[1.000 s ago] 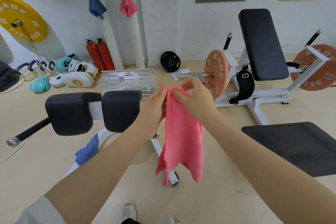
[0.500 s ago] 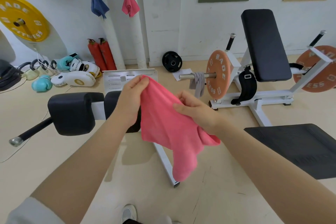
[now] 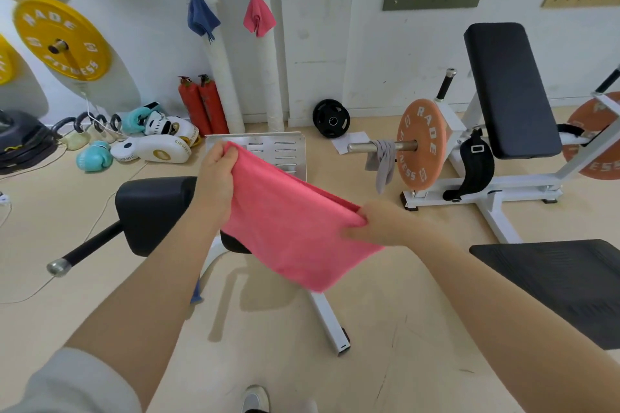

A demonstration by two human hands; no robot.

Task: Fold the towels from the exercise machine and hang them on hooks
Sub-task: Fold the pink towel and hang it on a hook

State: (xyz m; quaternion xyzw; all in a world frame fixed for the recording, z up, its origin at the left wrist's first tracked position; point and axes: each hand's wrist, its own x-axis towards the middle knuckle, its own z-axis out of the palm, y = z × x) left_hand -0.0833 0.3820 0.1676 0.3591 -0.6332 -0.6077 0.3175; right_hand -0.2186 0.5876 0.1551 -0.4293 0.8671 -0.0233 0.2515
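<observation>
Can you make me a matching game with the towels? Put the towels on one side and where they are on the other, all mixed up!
Towels:
1. big pink towel
2. grey towel
3. blue towel
4. small pink towel

Places:
A. on the left wall hook
B. draped over the metal bar beside the orange weight plate
C. stretched between the left hand and the right hand
D. on the right wall hook

Pairs: 1-C, 2-B, 3-A, 4-D
</observation>
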